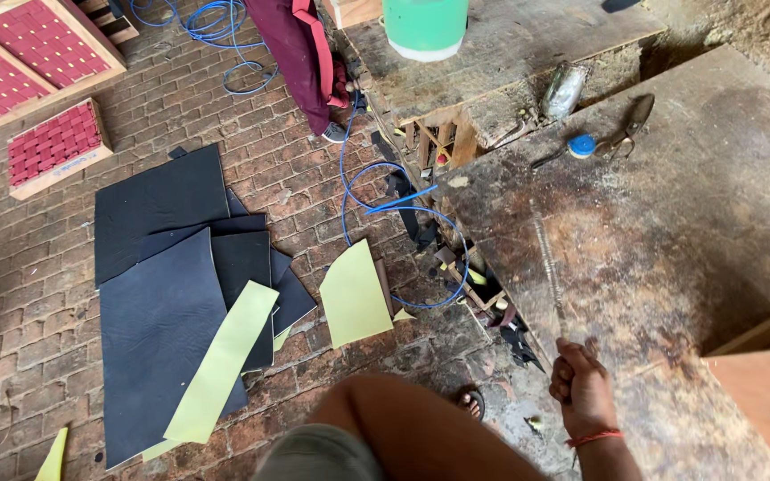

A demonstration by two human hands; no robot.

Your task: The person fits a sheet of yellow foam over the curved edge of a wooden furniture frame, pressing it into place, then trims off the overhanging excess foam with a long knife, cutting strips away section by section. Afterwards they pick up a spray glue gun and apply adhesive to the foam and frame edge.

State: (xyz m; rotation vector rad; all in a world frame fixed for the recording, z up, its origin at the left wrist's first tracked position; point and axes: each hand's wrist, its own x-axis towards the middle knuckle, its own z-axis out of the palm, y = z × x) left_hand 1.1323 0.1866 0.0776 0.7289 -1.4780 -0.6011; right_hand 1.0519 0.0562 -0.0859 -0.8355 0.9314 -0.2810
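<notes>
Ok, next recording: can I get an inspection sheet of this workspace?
Surface: worn, stained wooden workbench.
Job's things: long thin metal rod, lying on the bench, gripped at its near end.
Clutter: blue-capped bottle, pliers-like tool, green bucket.
Hands: right hand closed on the rod; left hand nothing seen.
Cables: blue hose looped on the floor.
Surroundings: brick floor, dark sheets, pale yellow sheets.
</notes>
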